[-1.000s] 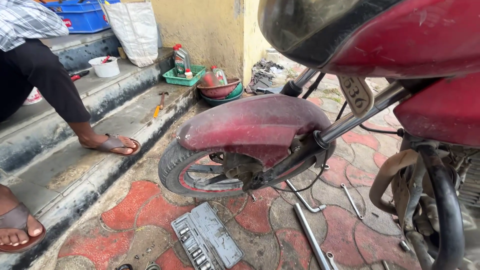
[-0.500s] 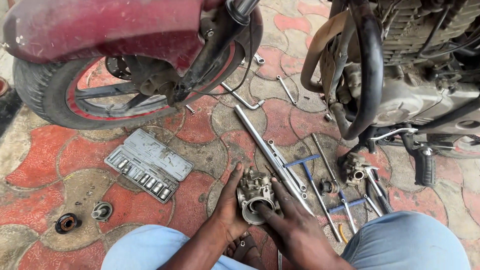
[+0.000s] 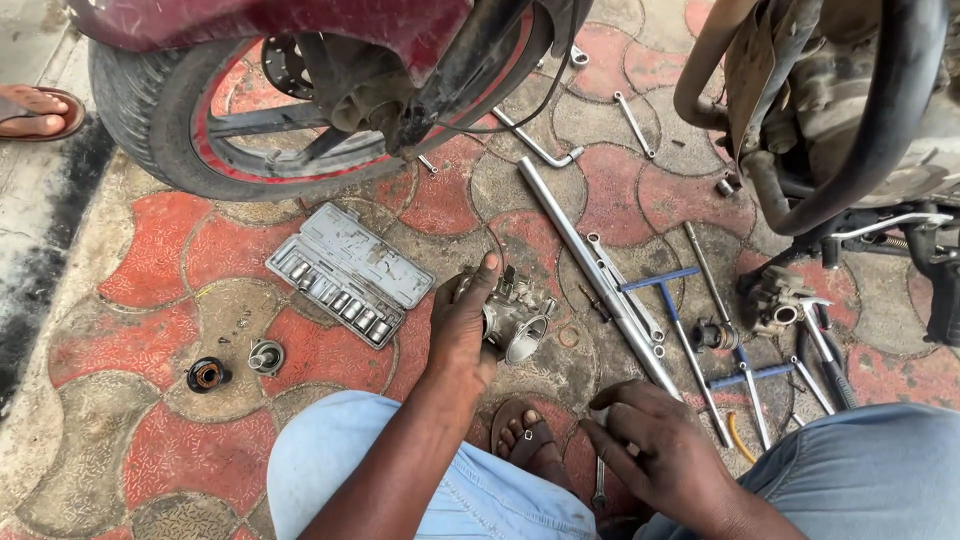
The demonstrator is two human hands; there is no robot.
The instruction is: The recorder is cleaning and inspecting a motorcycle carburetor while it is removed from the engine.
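My left hand [image 3: 462, 325] grips a metal carburettor [image 3: 517, 313] just above the red and grey paved ground, thumb up along its left side. My right hand [image 3: 655, 445] hovers low near my right knee with fingers spread and nothing in it, close to a small spanner [image 3: 599, 488] on the ground. A long steel tube [image 3: 590, 265] and blue-handled T-wrenches [image 3: 672, 315] lie just right of the carburettor. My sandalled foot [image 3: 525, 435] shows between my knees.
An open grey socket set [image 3: 348, 272] lies left of my left hand. Two small round parts [image 3: 237, 366] sit further left. The motorcycle's front wheel [image 3: 250, 130] and red mudguard fill the top; engine and frame [image 3: 850, 110] stand top right. Another person's sandalled foot [image 3: 35, 108] is at far left.
The view dropped from the wheel to the ground. Both hands held the carburettor half a second ago; now my right hand has let go and moved down right.
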